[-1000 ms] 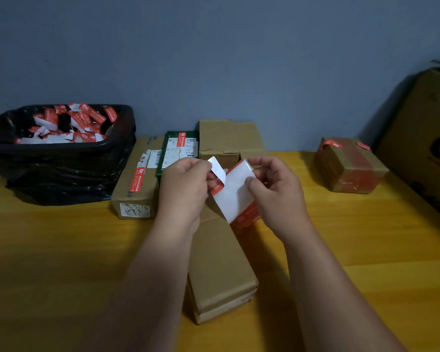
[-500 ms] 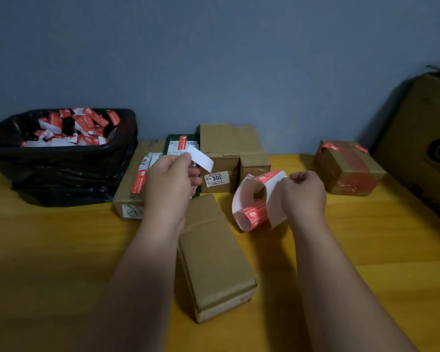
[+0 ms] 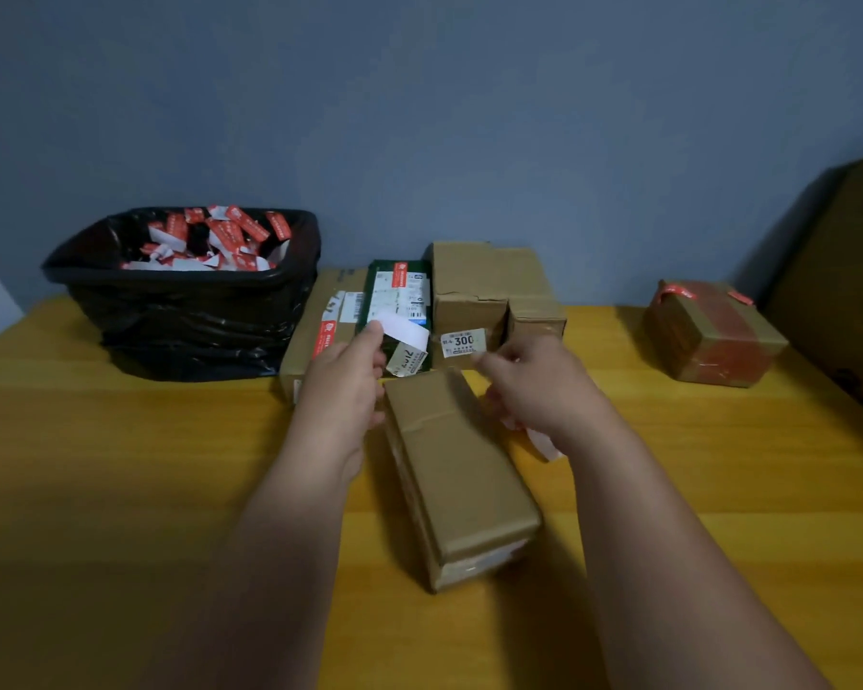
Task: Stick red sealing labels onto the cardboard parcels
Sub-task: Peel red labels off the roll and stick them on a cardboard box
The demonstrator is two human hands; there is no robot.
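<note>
Head view — left hand pinching white strip, parcel below

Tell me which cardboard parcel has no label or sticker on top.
The long brown cardboard parcel lying between the hands, nearest the camera: its top is bare, while several parcels behind it carry printed or red labels.

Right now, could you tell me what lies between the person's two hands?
In the head view, the far end of the long brown cardboard parcel lies between the left hand and the right hand.
</note>
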